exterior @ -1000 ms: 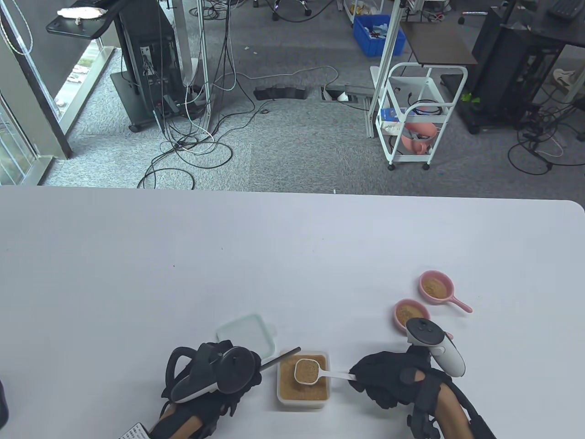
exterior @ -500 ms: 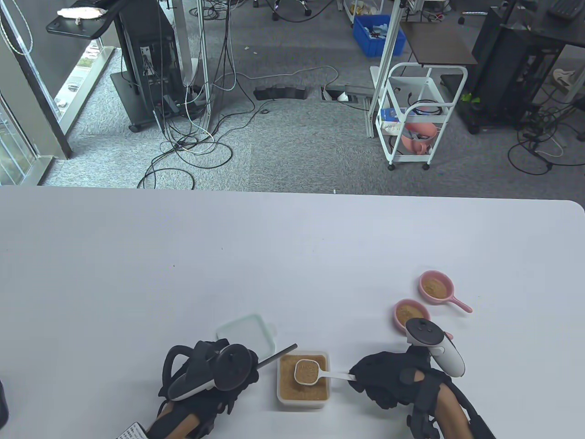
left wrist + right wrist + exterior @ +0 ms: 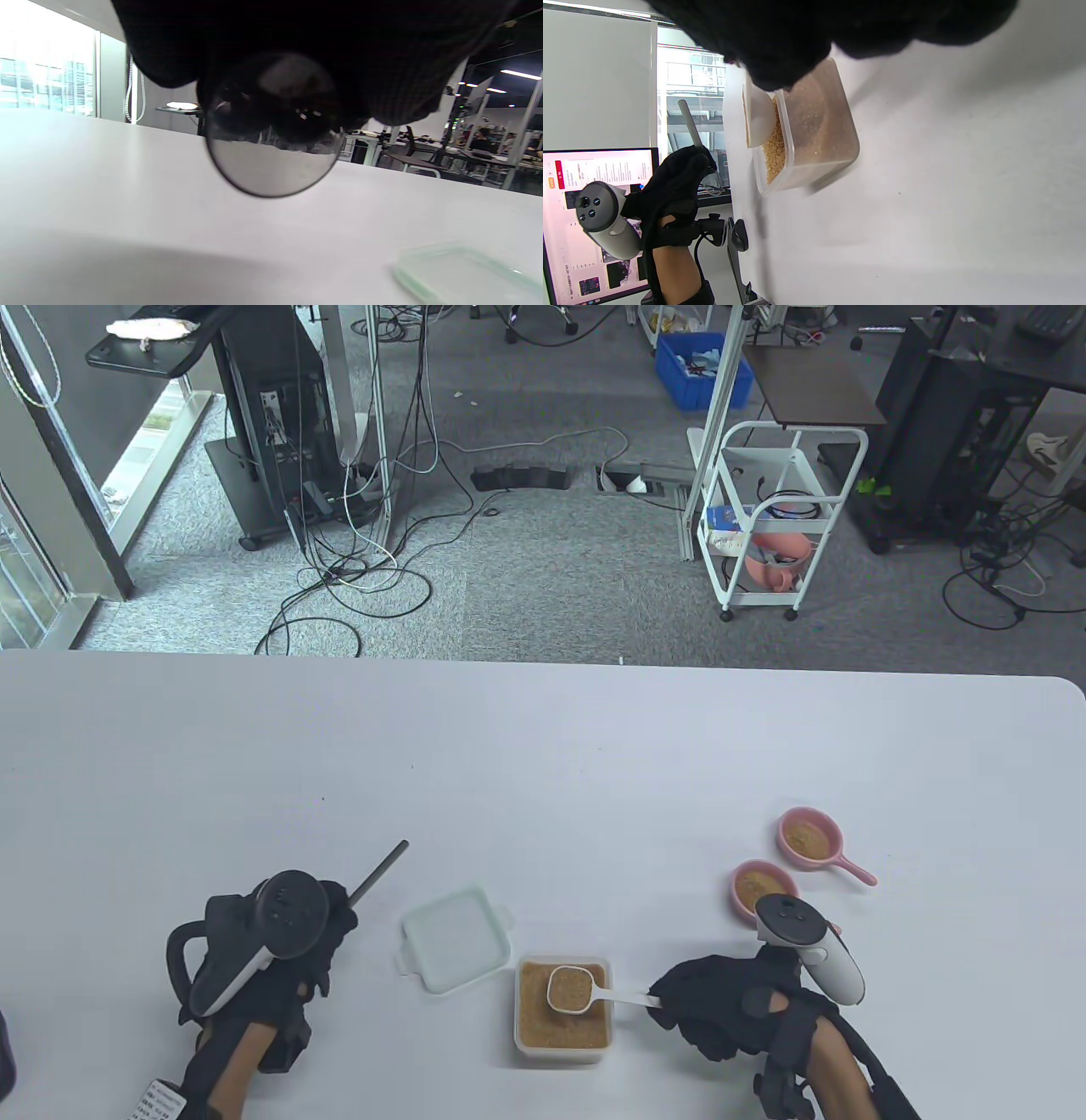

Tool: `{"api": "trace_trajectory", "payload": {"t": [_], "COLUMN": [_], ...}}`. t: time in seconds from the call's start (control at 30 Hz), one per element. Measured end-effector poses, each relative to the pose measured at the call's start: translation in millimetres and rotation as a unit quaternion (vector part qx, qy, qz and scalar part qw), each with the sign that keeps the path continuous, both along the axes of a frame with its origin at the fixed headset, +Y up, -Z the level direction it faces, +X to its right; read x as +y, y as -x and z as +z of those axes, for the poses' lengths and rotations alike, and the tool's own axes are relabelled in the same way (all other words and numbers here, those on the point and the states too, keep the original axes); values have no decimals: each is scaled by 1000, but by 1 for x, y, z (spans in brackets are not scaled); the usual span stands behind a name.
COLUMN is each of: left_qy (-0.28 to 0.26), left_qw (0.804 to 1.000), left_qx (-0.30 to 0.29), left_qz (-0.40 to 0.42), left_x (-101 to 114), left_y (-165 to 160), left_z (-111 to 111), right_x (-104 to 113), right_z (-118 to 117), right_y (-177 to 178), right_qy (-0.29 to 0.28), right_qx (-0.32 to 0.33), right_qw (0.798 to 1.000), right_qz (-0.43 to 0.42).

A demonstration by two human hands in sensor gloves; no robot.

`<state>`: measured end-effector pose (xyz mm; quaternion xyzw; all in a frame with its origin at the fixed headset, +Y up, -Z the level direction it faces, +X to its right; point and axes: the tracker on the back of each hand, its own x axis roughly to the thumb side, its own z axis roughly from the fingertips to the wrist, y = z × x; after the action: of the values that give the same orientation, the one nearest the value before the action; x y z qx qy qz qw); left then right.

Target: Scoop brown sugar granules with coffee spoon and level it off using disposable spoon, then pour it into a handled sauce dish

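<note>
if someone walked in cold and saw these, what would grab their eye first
Probably the white coffee spoon heaped with brown sugar, held by the right hand over the sugar container near the table's front edge. Next, the left hand, off to the left, grips a dark disposable spoon pointing away. Two pink sauce dishes sit at the right.

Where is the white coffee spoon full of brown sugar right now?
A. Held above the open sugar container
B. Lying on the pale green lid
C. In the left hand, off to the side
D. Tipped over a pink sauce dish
A: the right hand grips the coffee spoon by its handle, its filled bowl over the sugar container, apart from both pink dishes.
</note>
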<state>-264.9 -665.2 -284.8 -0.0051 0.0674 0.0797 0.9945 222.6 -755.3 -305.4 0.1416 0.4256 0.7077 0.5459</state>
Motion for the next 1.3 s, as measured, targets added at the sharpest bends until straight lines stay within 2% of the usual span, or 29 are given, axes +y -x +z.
{"api": "trace_trajectory", "payload": {"t": [0.23,0.6,1.3], "left_qy": [84,124,126], "left_qw": [995,989,987], "left_qx": [32,34,48], "left_qz": [-34,-69,-83], "left_x": [-34,-58,-57], "left_y": [10,2,3], "left_z": [-18,-29,-28], "right_x": [0,-1,-1], "right_z": [0,1,1], "right_y": [0,1,1], "right_qy": [-1,-1,0], "right_qx": [0,1,1], "right_qw": [1000,1000,1000], "right_qz": [4,11,13]}}
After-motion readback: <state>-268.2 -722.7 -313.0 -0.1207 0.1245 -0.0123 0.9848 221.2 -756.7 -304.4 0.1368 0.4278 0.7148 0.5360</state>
